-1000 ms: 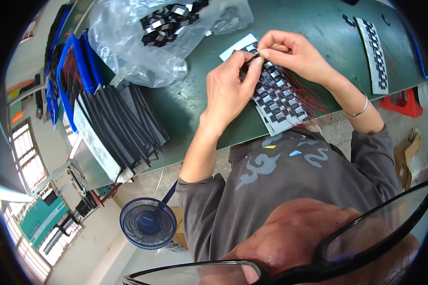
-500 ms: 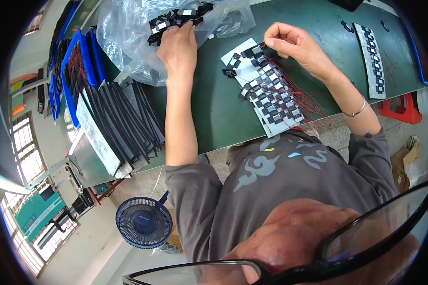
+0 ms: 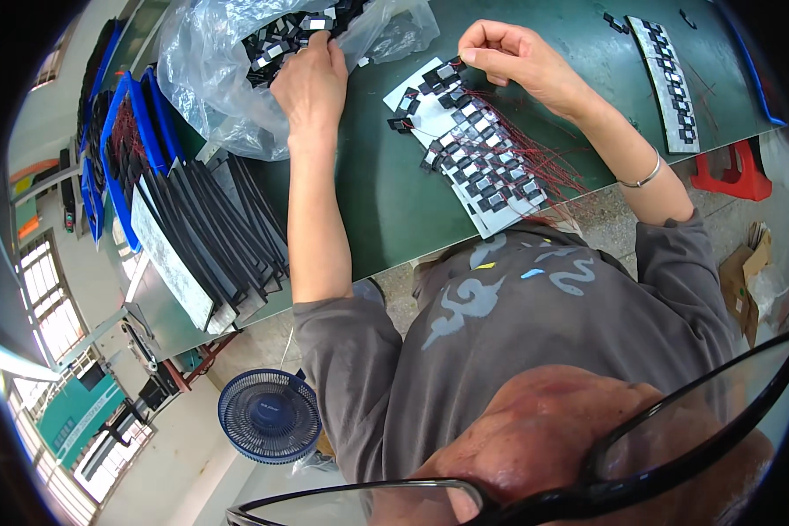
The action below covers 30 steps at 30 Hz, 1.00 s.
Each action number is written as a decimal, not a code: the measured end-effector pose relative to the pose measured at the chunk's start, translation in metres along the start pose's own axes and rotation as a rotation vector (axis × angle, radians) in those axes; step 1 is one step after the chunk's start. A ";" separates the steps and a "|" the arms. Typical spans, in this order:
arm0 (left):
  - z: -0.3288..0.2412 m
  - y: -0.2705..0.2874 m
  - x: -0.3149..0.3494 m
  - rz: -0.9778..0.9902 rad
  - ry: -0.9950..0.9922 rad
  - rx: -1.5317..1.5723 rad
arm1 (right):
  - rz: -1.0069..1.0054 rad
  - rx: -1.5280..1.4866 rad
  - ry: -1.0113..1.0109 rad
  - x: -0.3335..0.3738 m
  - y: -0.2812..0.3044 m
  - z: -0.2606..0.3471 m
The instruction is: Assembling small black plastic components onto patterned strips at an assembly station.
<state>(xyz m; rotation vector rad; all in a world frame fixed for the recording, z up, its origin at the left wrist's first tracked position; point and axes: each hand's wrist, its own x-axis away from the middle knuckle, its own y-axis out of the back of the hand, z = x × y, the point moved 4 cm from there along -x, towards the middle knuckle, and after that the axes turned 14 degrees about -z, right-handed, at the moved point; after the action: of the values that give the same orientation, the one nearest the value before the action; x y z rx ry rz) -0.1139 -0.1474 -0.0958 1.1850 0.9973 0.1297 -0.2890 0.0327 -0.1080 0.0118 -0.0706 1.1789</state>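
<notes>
Upper left: left hand (image 3: 311,86) sat among black parts (image 3: 274,49), grip unclear | upper centre: right hand (image 3: 528,65) pinched, hold unclear | picking singly seemed wise

Black parts (image 3: 276,42) heap in a clear bag (image 3: 206,79); others (image 3: 493,201), apparently red-wired, line a white board (image 3: 430,118).

At the surface's (image 3: 373,193) far edge, the left hand (image 3: 311,92) touches black parts (image 3: 267,39) in a clear bag (image 3: 206,101). The right hand (image 3: 528,66), thumb and forefinger together, is beside a wired white board (image 3: 431,114) reaching the near edge. Another board (image 3: 658,88) lies toward the right edge.
</notes>
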 end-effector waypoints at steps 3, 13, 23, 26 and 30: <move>-0.008 0.025 0.002 -0.124 -0.014 0.131 | 0.067 -0.141 -0.066 0.000 0.002 -0.003; -0.025 0.213 0.055 -0.319 0.204 1.612 | 0.572 -1.147 0.313 0.090 0.059 0.124; -0.047 0.250 0.062 -0.430 0.113 1.764 | 0.616 -0.983 0.571 0.128 0.032 0.165; -0.043 0.243 0.061 -0.574 0.112 1.804 | 0.608 -0.969 0.589 0.131 0.037 0.168; -0.044 0.257 0.067 -0.736 0.001 1.906 | 0.624 -0.952 0.623 0.135 0.038 0.177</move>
<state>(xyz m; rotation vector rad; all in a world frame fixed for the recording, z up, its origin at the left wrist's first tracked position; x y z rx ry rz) -0.0037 0.0302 0.0737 2.2764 1.4330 -1.7560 -0.2819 0.1634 0.0755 -1.2865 -0.0807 1.6138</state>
